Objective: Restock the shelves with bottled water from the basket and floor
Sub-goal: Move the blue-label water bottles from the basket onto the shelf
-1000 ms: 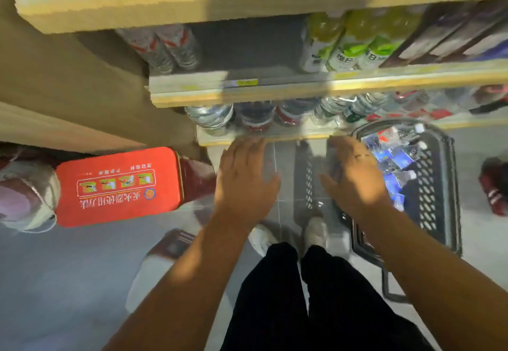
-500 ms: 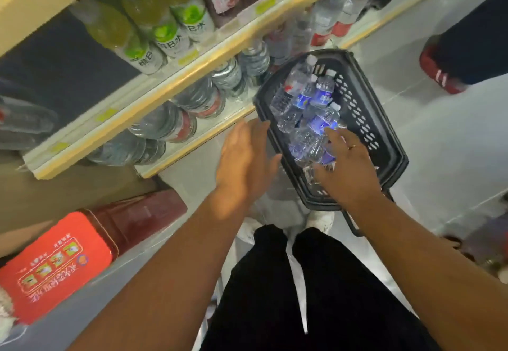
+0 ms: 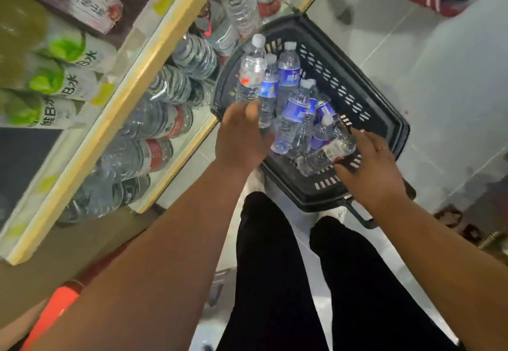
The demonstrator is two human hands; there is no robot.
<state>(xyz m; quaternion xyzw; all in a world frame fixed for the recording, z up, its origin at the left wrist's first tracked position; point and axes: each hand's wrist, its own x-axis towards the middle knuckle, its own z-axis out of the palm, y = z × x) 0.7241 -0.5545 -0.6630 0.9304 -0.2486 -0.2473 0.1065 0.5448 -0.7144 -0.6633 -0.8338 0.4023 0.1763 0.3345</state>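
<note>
1. We see a pale tiled floor [image 3: 439, 103] running beside the shelves [image 3: 137, 75], whose lower tiers hold rows of large bottles [image 3: 154, 119].
2. A black basket [image 3: 357, 103] stands on that floor just beside the bottom shelf, with small water bottles [image 3: 288, 70] crowded inside.
3. Our right hand [image 3: 371, 166] is curled round a tipped bottle [image 3: 324, 154] at the basket's near end.
4. Our left hand [image 3: 240, 136] sits at the foot of an upright bottle [image 3: 251, 73]; we cannot tell whether it grips.

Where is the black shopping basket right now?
On the floor at centre right of the head view, the black basket sits beside the bottom shelf, just ahead of the person's legs, with the left hand and right hand reaching into it.
</note>
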